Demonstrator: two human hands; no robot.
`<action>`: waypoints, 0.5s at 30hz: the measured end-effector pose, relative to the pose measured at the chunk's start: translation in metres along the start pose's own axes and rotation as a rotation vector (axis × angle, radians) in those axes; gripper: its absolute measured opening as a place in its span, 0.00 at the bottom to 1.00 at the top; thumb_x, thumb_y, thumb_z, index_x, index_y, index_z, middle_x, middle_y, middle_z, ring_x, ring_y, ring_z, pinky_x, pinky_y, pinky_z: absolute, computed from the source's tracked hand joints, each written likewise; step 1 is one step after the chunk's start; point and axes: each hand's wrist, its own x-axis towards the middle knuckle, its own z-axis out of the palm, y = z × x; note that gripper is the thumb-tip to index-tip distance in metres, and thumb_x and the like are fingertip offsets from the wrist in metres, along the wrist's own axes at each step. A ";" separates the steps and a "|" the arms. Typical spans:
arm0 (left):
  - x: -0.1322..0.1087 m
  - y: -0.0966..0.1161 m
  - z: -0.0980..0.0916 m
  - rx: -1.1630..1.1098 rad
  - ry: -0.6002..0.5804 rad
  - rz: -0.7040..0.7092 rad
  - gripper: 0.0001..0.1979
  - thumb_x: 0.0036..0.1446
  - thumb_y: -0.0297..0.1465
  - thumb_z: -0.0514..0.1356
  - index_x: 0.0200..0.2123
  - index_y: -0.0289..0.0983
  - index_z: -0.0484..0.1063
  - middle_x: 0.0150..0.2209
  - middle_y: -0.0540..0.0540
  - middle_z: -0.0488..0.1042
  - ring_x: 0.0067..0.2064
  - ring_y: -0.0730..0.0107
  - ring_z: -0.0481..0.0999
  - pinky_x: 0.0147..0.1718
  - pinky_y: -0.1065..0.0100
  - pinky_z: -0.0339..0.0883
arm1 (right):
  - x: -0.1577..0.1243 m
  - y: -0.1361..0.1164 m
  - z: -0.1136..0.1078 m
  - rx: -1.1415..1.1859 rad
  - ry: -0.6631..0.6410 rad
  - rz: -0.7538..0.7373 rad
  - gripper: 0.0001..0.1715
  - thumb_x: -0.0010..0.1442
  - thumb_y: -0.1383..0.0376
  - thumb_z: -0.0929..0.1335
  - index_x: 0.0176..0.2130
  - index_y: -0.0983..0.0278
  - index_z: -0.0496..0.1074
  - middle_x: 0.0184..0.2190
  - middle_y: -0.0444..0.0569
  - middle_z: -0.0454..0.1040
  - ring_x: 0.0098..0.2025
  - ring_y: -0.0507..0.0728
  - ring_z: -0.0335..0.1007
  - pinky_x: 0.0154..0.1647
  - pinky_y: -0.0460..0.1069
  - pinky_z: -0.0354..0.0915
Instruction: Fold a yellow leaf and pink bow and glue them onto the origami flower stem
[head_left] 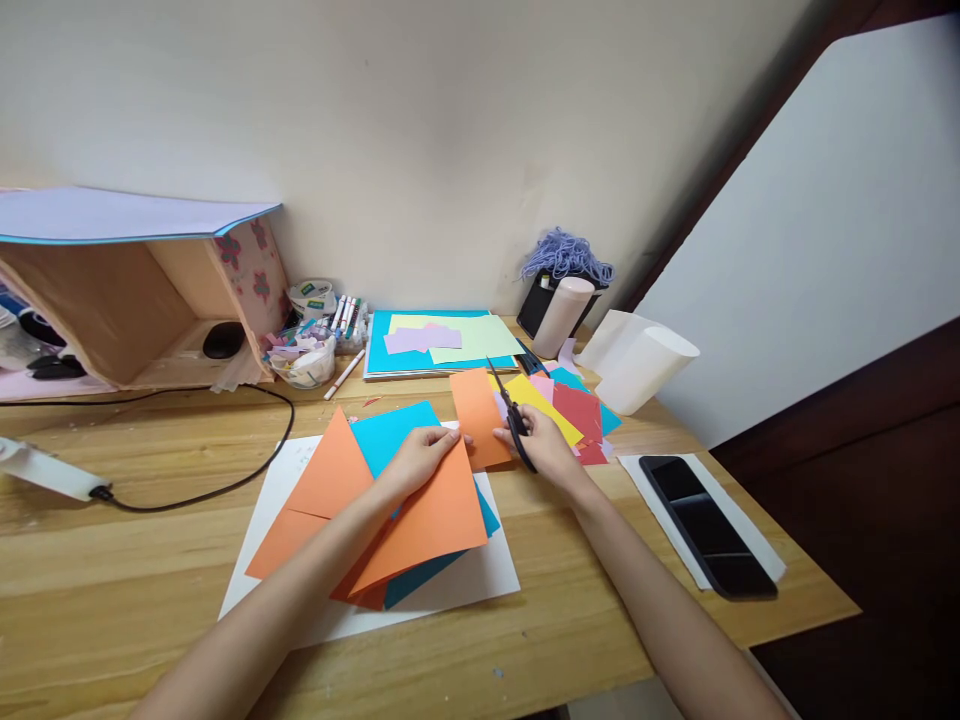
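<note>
My left hand (421, 458) pinches a sheet of orange paper (442, 525) near its upper corner. In my right hand (546, 450) is a pair of black scissors (515, 420), its blades pointing up and away. Between the hands is a smaller orange paper piece (478, 405); my right fingertips are close to its edge, and I cannot tell whether they touch it. Under my left forearm lie another orange sheet (330, 480) with a slit and a blue sheet (397, 430). A larger white sheet (480, 580) lies beneath them.
Yellow paper (551, 408) and red paper (581, 415) lie right of the scissors. Behind are a coloured paper stack (480, 338), a scrap-filled tub (307, 365) and a white paper roll (649, 370). A phone (705, 525) lies right; a black cable (202, 505) crosses the left side.
</note>
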 end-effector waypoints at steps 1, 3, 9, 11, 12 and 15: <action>0.001 -0.001 -0.001 -0.002 0.027 0.000 0.22 0.50 0.47 0.53 0.33 0.35 0.76 0.34 0.44 0.77 0.35 0.63 0.73 0.32 0.68 0.62 | 0.003 0.001 -0.007 -0.053 0.030 -0.011 0.15 0.45 0.57 0.69 0.28 0.64 0.62 0.24 0.42 0.66 0.26 0.52 0.62 0.28 0.46 0.58; 0.004 -0.006 -0.005 0.010 0.111 -0.014 0.22 0.51 0.46 0.52 0.33 0.34 0.75 0.33 0.43 0.76 0.35 0.61 0.73 0.32 0.66 0.63 | 0.008 0.005 -0.022 -0.211 0.101 0.000 0.13 0.46 0.58 0.68 0.27 0.64 0.64 0.24 0.43 0.68 0.27 0.53 0.63 0.28 0.46 0.57; 0.019 -0.022 -0.018 0.007 0.400 -0.011 0.15 0.56 0.36 0.48 0.35 0.33 0.70 0.44 0.39 0.73 0.44 0.62 0.72 0.39 0.67 0.64 | 0.015 0.016 -0.055 -0.653 0.373 0.083 0.12 0.49 0.59 0.65 0.32 0.64 0.69 0.29 0.53 0.74 0.31 0.59 0.68 0.27 0.48 0.55; 0.023 -0.024 -0.021 0.021 0.424 -0.027 0.14 0.57 0.34 0.47 0.39 0.32 0.66 0.48 0.36 0.70 0.44 0.64 0.72 0.39 0.67 0.65 | 0.014 0.015 -0.059 -0.717 0.463 0.086 0.14 0.50 0.58 0.64 0.35 0.64 0.69 0.31 0.56 0.74 0.33 0.60 0.69 0.28 0.49 0.55; 0.025 -0.024 -0.022 0.037 0.433 -0.032 0.14 0.57 0.34 0.47 0.42 0.32 0.64 0.50 0.35 0.67 0.45 0.63 0.72 0.40 0.67 0.64 | 0.014 0.014 -0.059 -0.721 0.492 0.081 0.15 0.51 0.57 0.64 0.35 0.64 0.68 0.32 0.56 0.74 0.33 0.61 0.69 0.28 0.50 0.55; 0.022 -0.019 -0.036 0.140 0.485 -0.014 0.18 0.53 0.34 0.53 0.47 0.33 0.60 0.55 0.33 0.60 0.53 0.59 0.65 0.48 0.62 0.59 | 0.010 0.007 -0.052 -0.635 0.484 0.025 0.14 0.52 0.56 0.64 0.34 0.63 0.68 0.31 0.54 0.74 0.34 0.60 0.69 0.29 0.49 0.57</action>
